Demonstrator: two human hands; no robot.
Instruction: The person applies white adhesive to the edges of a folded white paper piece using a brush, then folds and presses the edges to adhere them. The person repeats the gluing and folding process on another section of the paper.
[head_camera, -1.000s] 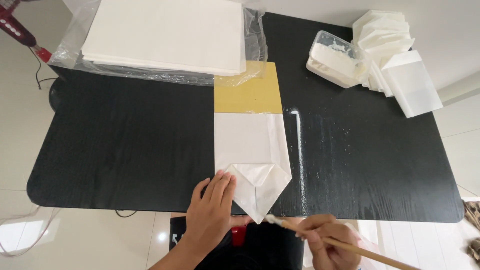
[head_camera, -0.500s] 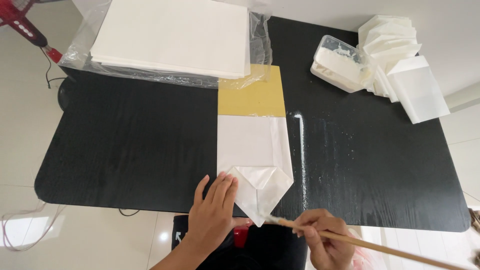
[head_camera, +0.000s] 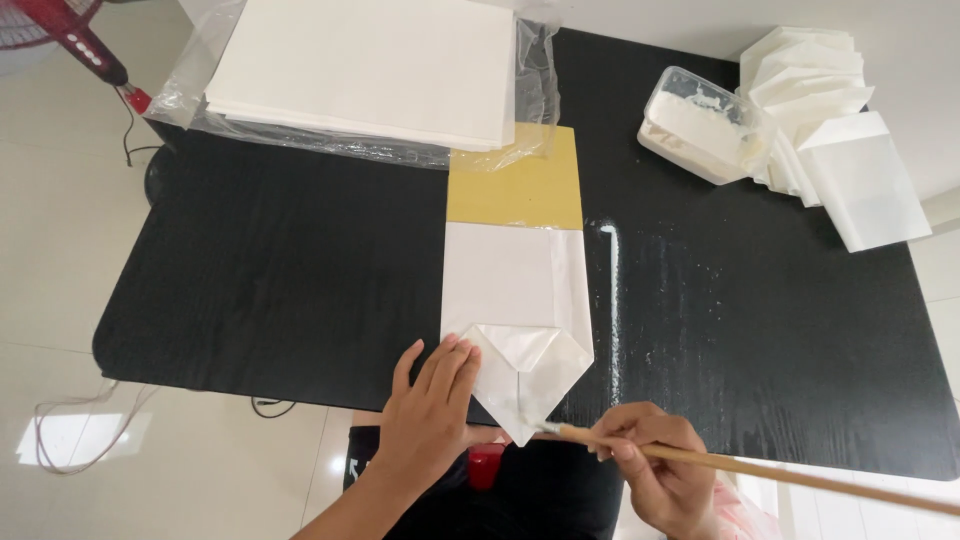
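Pinning the folded white paper piece (head_camera: 515, 330) flat with the left hand (head_camera: 430, 415), fingers released and spread, tips sitting right on the left edge of the diamond-shaped fold. The paper is lying just past those fingertips, on a yellow board (head_camera: 515, 180) in the middle of the black table (head_camera: 270, 260), its pointed flap hanging toward the person.

The right hand (head_camera: 655, 465) is gripping a long wooden brush (head_camera: 760, 470), fingers curled tight round the stick near the bristle end, and the tip is touching the point of the flap, just left of the knuckles.

To my eye the trick here is keeping the pressing hand steady so the fold isn't sliding, and dragging paste in a thin line along the flap edge only. Blobs would probably soak through.

Pose-wise, both forearms are coming in from the near edge, left wrist low and palm down, right wrist cocked with the handle trailing off to the right.

Well beyond the fingers: a tub of white paste (head_camera: 700, 125), a stack of finished folds (head_camera: 830, 120), and a wrapped sheet pile (head_camera: 370, 65).
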